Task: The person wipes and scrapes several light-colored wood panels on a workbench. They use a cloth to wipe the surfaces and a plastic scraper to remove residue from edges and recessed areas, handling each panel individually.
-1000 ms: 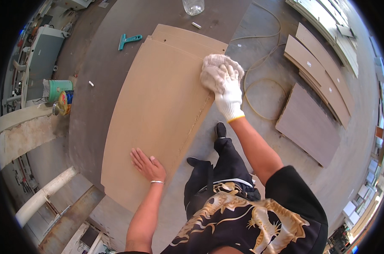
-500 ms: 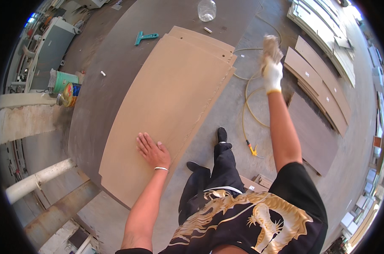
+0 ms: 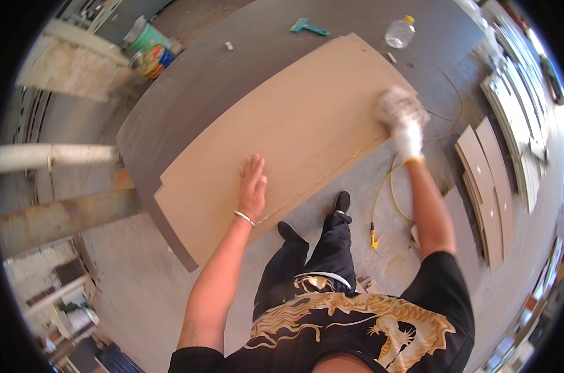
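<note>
A large tan board [image 3: 282, 130] lies flat on a dark tabletop [image 3: 176, 152], with a rough line running along its near long edge. My bare left hand [image 3: 253, 186] rests on the board near that edge, fingers stretched out and a pale bracelet at the wrist. Over the board's right end is my right hand [image 3: 404, 118] in a white, soiled glove. Motion smears its fingers, so I cannot tell what it holds or whether it touches the board.
Beyond the board are a teal scraper [image 3: 309, 27] and a clear bottle [image 3: 400, 33] with a yellow cap. A hose [image 3: 392, 186] with a yellow air gun [image 3: 374, 241] lies on the floor. Stacked panels [image 3: 487, 186] are at right; a white pipe [image 3: 58, 156] reaches the table's left side.
My right hand has come down from beyond the board to its right end. My left hand stays on the board. The whole view has turned, shifting the surroundings.
</note>
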{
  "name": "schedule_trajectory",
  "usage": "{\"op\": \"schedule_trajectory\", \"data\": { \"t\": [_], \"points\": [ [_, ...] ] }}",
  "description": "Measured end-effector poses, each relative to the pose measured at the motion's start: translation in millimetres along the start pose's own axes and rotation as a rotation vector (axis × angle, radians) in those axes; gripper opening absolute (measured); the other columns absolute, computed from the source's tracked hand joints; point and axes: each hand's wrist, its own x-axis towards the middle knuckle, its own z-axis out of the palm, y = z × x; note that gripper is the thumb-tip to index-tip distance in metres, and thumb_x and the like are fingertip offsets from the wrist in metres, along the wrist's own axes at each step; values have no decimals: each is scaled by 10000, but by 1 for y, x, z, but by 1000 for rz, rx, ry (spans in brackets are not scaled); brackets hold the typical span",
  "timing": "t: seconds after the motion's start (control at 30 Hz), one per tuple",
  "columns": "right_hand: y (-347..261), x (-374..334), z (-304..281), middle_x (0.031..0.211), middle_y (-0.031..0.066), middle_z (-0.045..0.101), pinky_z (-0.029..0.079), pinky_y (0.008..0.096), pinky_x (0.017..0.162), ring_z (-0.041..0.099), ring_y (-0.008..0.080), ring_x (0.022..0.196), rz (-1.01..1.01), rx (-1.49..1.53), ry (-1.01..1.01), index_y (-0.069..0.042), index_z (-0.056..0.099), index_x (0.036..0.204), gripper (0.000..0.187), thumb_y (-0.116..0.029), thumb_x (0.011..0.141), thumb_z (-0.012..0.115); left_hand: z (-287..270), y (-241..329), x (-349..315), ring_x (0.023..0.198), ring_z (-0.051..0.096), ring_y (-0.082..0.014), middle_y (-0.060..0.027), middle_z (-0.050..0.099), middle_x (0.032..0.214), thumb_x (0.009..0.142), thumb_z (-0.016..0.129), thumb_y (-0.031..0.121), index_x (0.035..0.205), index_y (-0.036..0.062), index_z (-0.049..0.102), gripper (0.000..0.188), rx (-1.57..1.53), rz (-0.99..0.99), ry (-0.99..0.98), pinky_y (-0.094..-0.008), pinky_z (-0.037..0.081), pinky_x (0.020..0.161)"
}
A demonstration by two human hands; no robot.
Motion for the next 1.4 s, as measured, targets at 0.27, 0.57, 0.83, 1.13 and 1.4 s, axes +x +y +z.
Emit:
{"op": "schedule_trajectory", "data": {
  "t": [0.27,0.57,0.83,1.13,1.4],
  "points": [
    [76,0,72,1543,135,612,418,459,1241,580,353,1404,181,-12,-307,-119,683,1437,457,-109,1049,442,-25,12,-148,1675,106,-356,-189,176,1796,1074,507,337,1689,2,268,740,517,-126,-134,-530,54,1355],
    [108,63,106,1651,124,506,312,403,1311,450,272,1533,119,49,-396,-132,613,1542,653,-9,936,403,-31,21,-149,1672,128,-327,-161,196,1794,1040,608,332,1693,26,268,797,633,-86,-144,-508,93,1361],
    [-264,62,188,1592,122,560,297,488,1293,426,346,1526,-533,138,-460,-190,562,1577,524,-183,1065,451,-17,8,-154,1669,174,-230,-56,222,1804,1046,537,195,1682,156,366,659,575,-3,-21,-485,115,1371],
    [-636,-14,139,1523,46,590,407,509,1197,639,320,1262,-1014,317,-613,-222,644,1440,398,-295,1092,464,-15,0,-152,1640,273,-224,-53,294,1780,1026,565,198,1611,165,489,591,498,-34,-172,-479,161,1362],
    [-531,-121,29,1407,3,585,367,482,1206,461,267,1413,-1439,630,-1121,-316,630,1442,484,-301,959,599,31,36,-196,1582,365,-293,-157,460,1652,1041,493,219,1595,88,473,569,239,-157,35,-472,307,1298]
  ]
}}
